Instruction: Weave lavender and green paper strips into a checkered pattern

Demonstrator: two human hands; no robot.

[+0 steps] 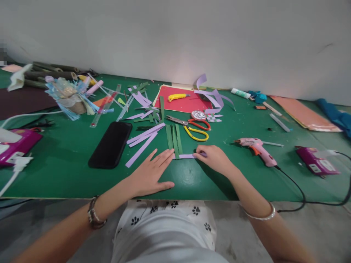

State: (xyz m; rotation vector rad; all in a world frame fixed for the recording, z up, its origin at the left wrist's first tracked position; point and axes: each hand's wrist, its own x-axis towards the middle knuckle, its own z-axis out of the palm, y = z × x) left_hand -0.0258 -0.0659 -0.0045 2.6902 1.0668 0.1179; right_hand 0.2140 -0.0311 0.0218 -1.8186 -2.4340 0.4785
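My left hand [153,171] lies flat with fingers stretched, its fingertips at the lower left of several upright green paper strips [174,138]. A purple paper strip [185,156] runs sideways across the low ends of those strips. Its right end is pinched by my right hand [215,159], thumb against curled fingers. Loose purple strips [142,142] fan out just beyond my left hand. Scissors [197,133] with red and yellow handles rest behind the green strips, blades pointing left.
A black phone [111,145] lies left of my left hand. To the right are a pink glue gun [256,148] with a cord and a purple box [316,160]. Farther back, a yellow cutter [177,97] sits on red paper [178,106]. The table's front edge runs close below my hands.
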